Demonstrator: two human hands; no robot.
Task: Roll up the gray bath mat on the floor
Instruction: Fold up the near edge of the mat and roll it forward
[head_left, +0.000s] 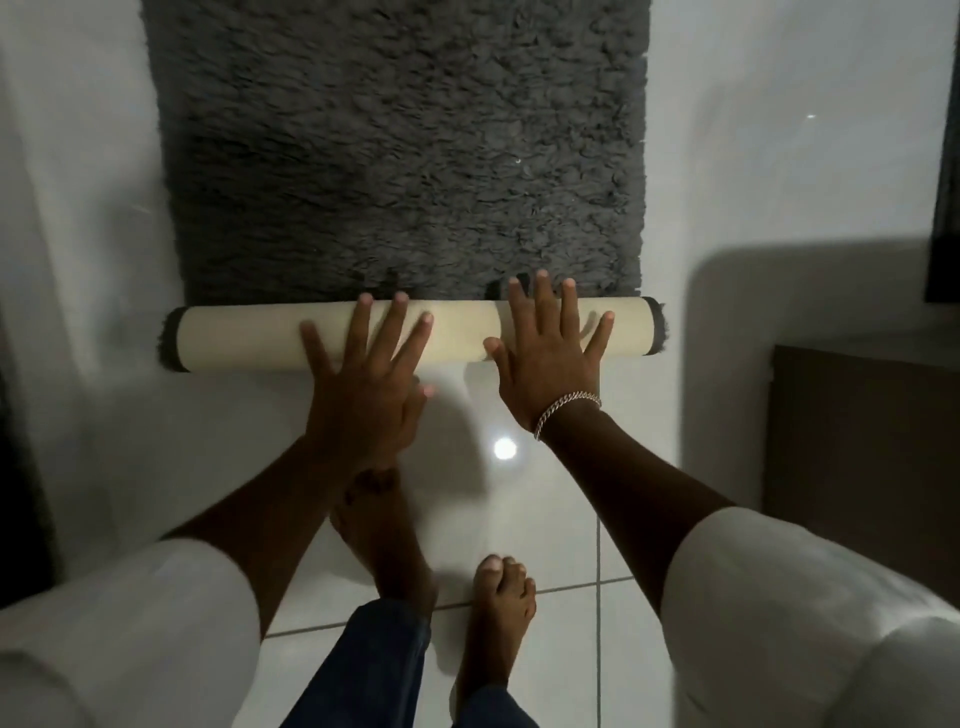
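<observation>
The gray shaggy bath mat (400, 150) lies flat on the white tiled floor and stretches away from me. Its near end is wound into a tight roll (249, 338) that shows the cream backing, with gray pile poking out at both ends. My left hand (363, 369) presses flat on the middle of the roll, fingers spread. My right hand (550, 348), with a chain bracelet at the wrist, lies flat on the roll's right half, fingers spread too. Neither hand grips anything.
My bare feet (498, 613) stand on the glossy white tiles (550, 519) just behind the roll. A white fixture with a brown panel (852, 447) stands at the right. A dark edge runs along the far left.
</observation>
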